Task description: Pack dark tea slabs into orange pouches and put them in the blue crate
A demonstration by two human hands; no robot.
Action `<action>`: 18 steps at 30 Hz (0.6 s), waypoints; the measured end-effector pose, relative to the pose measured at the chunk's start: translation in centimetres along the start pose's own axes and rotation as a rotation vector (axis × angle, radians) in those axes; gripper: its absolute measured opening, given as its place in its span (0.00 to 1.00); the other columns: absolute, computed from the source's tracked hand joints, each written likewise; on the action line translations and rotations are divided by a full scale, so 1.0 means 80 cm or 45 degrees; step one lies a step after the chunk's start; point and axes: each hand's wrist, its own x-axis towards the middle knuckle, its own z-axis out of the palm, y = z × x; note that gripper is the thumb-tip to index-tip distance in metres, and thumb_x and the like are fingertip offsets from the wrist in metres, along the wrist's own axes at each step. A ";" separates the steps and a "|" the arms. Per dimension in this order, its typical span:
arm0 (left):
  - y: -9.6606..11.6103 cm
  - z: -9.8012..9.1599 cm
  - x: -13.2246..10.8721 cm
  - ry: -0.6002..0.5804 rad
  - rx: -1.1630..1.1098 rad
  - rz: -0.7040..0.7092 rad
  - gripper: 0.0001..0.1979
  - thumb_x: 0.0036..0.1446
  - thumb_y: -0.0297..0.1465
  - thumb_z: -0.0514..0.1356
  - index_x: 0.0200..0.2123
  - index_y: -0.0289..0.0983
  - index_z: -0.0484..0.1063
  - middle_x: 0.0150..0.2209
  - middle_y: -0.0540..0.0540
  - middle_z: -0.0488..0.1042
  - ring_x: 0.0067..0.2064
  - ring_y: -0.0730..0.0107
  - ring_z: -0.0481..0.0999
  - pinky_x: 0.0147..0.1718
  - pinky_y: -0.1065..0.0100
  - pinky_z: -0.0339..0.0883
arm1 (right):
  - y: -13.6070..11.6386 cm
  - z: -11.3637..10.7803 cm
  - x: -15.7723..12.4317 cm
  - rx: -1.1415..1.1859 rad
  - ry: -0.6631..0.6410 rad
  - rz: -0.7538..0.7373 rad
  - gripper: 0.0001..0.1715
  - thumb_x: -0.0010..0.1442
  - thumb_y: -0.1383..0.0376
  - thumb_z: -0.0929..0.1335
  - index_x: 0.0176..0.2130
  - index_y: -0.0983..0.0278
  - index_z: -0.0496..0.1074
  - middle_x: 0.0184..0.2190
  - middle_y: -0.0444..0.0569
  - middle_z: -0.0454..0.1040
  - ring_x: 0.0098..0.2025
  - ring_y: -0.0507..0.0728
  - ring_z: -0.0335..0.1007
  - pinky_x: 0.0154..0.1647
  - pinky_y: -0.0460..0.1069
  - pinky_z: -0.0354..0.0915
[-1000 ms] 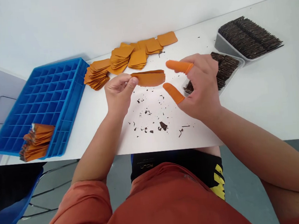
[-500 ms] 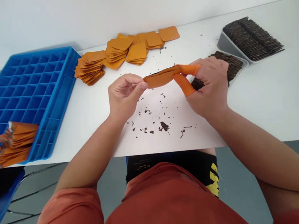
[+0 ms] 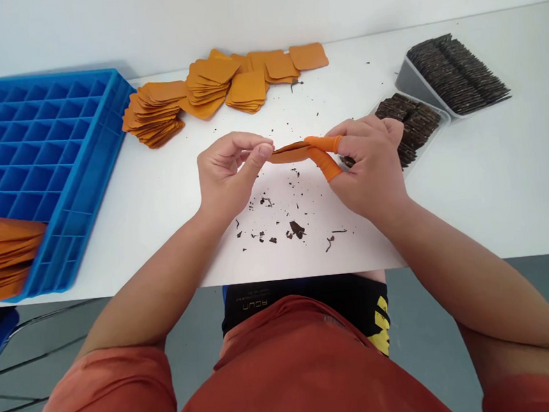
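Observation:
Between my two hands, above the table, is an orange pouch [image 3: 290, 156] with its top edge parted in a narrow slit. My left hand [image 3: 233, 174] pinches its left corner between thumb and fingers. On the other side my right hand [image 3: 369, 162], with orange covers on thumb and forefinger, grips the right end. What lies inside the pouch is hidden. Behind my right hand stands a clear tray [image 3: 434, 133] of dark brown flat pieces [image 3: 404, 118], partly covered by that hand.
Piles of flat orange pouches [image 3: 216, 83] lie at the back. A blue compartment crate [image 3: 92, 158] stands left, filled orange pouches [image 3: 7, 255] at its near corner. A second container [image 3: 405, 76] with dark sheets [image 3: 458, 74] stands back right. Dark crumbs [image 3: 297, 228] litter the white table [image 3: 499, 193].
My right hand has moved slightly left and down, and the pouch has tipped so less of its front face shows. Both hands keep hold of it. The view has shifted slightly.

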 end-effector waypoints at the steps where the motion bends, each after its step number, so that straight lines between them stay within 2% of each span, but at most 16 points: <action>1: -0.002 0.001 -0.001 -0.004 0.011 -0.031 0.14 0.66 0.48 0.71 0.41 0.45 0.82 0.40 0.47 0.81 0.43 0.63 0.83 0.41 0.58 0.81 | 0.000 0.000 0.000 -0.005 -0.003 -0.005 0.10 0.72 0.59 0.70 0.44 0.53 0.83 0.42 0.46 0.80 0.44 0.61 0.69 0.55 0.64 0.56; 4: -0.012 0.003 -0.004 -0.041 0.004 -0.120 0.22 0.62 0.52 0.72 0.52 0.47 0.79 0.41 0.47 0.82 0.44 0.61 0.84 0.43 0.58 0.82 | 0.000 -0.001 0.000 -0.013 -0.027 -0.031 0.11 0.72 0.60 0.69 0.47 0.52 0.83 0.43 0.46 0.81 0.45 0.61 0.70 0.55 0.64 0.56; 8: -0.022 0.002 -0.006 -0.023 -0.081 -0.186 0.38 0.57 0.52 0.75 0.64 0.48 0.67 0.38 0.50 0.83 0.41 0.64 0.85 0.44 0.61 0.81 | -0.002 -0.002 0.000 0.000 -0.042 -0.071 0.13 0.72 0.62 0.68 0.48 0.52 0.83 0.44 0.46 0.82 0.46 0.61 0.73 0.56 0.63 0.59; 12: -0.016 0.001 -0.006 -0.021 -0.083 -0.227 0.43 0.56 0.50 0.77 0.67 0.46 0.63 0.36 0.51 0.84 0.40 0.64 0.86 0.46 0.62 0.81 | -0.002 -0.005 0.001 0.039 -0.009 -0.066 0.11 0.71 0.62 0.69 0.48 0.55 0.83 0.41 0.46 0.83 0.42 0.60 0.75 0.53 0.62 0.64; 18: -0.004 0.001 -0.008 -0.024 -0.039 -0.204 0.42 0.51 0.40 0.80 0.65 0.45 0.68 0.33 0.53 0.84 0.38 0.62 0.87 0.49 0.59 0.81 | -0.003 -0.009 0.004 0.029 0.119 -0.007 0.05 0.67 0.62 0.73 0.39 0.56 0.82 0.32 0.45 0.81 0.36 0.59 0.74 0.48 0.61 0.70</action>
